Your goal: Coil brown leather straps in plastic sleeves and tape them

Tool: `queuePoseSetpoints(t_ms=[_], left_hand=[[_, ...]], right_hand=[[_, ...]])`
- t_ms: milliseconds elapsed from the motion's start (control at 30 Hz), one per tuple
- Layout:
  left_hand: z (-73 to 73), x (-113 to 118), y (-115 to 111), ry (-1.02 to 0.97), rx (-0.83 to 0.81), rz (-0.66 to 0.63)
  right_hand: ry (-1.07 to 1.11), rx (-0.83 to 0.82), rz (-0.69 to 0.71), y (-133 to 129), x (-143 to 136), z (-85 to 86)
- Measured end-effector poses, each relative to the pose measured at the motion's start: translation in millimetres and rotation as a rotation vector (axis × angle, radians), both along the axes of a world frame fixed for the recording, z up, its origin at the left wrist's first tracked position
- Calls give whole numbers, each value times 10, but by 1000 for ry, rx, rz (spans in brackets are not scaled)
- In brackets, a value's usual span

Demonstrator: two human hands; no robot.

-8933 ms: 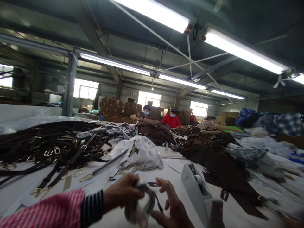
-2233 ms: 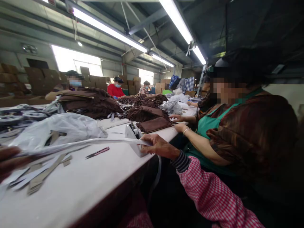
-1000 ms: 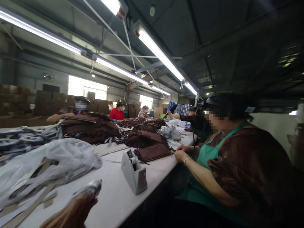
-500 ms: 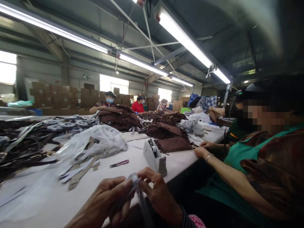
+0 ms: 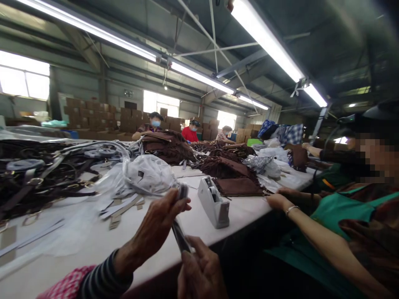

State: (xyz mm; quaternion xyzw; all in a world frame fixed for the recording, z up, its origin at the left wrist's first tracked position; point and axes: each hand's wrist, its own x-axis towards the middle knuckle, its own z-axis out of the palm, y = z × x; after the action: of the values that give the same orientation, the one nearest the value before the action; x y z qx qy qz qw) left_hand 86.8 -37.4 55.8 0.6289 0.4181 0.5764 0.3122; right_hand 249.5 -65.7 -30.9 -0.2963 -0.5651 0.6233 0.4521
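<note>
My left hand (image 5: pixel 152 228) is raised over the table edge, its fingers closed around the upper part of a strap in a greyish wrapping. The strap (image 5: pixel 181 236) runs down, dark and flat, to my right hand (image 5: pixel 202 270), which pinches its lower length at the bottom of the view. A grey tape dispenser (image 5: pixel 215 203) stands on the table just right of my hands. Left of my left hand lie loose cut strips (image 5: pixel 124 211), beside a bunched clear plastic bag (image 5: pixel 149 174).
Dark straps with metal buckles (image 5: pixel 34 181) pile up at the left. Brown fringed bags (image 5: pixel 237 178) lie across the middle of the table (image 5: pixel 75 265). A co-worker's arm (image 5: pixel 314 226) reaches in at the right. Farther back are other people and stacked cartons (image 5: pixel 90 114).
My hands have moved apart: the left is higher, the right lower, with the strap stretched between them. The view has turned left. The pink thread snips are no longer visible.
</note>
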Motion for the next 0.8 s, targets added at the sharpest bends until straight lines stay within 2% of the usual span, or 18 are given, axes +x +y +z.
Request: queuePoseSetpoints(t_ms=[67,133,233,300,367,467,533,600,700,733,800], left_hand=[[-235,-92,-51,205,44,-46],[-393,-138,-189,325,12,-143],[-440,-89,-445,396,-162,-214],[-396,5,-542,321,-320,-243],[-336,107,-531,146,-457,-306],[-199,210,-357,-229,-555,-389],[-47,236,-206,-475,-529,-394],[133,242,-69,-629,-480,-345],[306,233,87,-615,-371,-213],[307,222,122,-550,-318,-178],[216,179,161,-323,-210,-127]], right_hand=[[-16,32,-16,59,286,120],[-70,92,-26,194,542,294],[-162,173,-28,471,722,519],[-210,227,-45,635,673,567],[-230,320,-98,718,514,511],[-145,416,-231,642,178,275],[-35,345,-311,494,-33,77],[8,201,-284,334,-185,-95],[-14,59,-136,180,-260,-220],[-18,36,-83,163,-240,-218],[-3,-13,44,175,-131,-157]])
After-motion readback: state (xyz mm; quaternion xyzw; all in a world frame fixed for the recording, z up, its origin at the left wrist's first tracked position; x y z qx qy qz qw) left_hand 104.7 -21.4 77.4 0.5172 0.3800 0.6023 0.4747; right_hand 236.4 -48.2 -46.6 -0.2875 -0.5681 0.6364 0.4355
